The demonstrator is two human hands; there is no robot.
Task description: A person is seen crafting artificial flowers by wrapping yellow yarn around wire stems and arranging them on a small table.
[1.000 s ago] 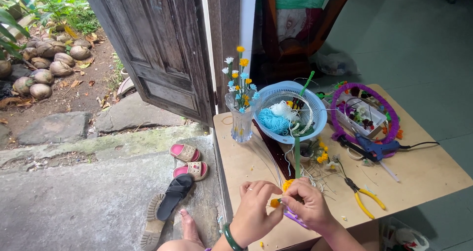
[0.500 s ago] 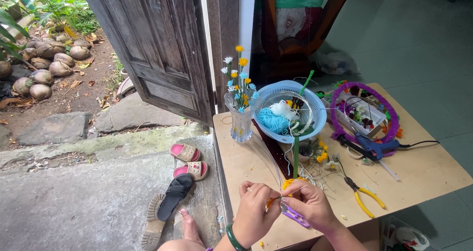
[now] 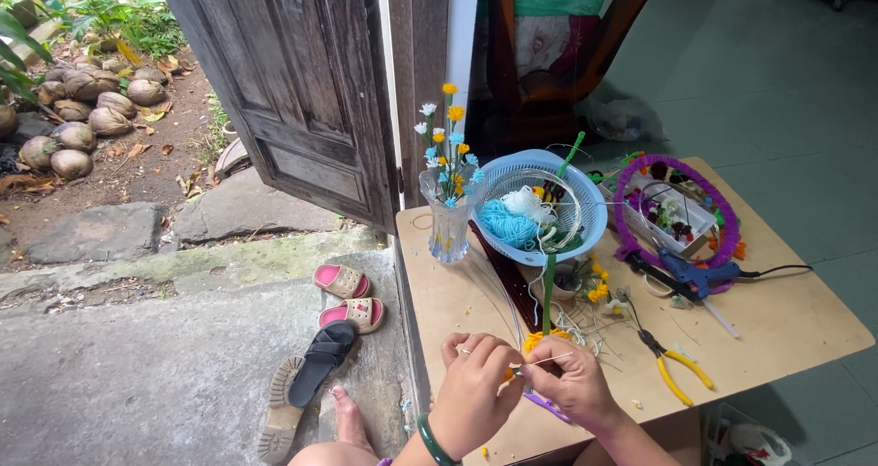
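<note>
At lower centre, the left hand (image 3: 476,388) and right hand (image 3: 572,384) pinch a thin wire (image 3: 546,363). Both hands are closed over an orange flower (image 3: 535,341), seemingly, above the table (image 3: 777,329).

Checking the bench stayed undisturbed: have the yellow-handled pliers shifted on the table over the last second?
No. The yellow-handled pliers lie in the same spot, just below the blue glue gun, as before.

Hidden between the fingertips of the left hand (image 3: 476,388) and right hand (image 3: 574,384): the thin wire's (image 3: 547,362) end and whatever it threads, too small to tell. Cut off at 6 o'clock: both forearms, the bare foot's (image 3: 349,417) leg. Tangled beyond telling inside the blue basket (image 3: 585,212) at 12 o'clock. Surface (image 3: 786,320) clipped at 6 o'clock.
</note>
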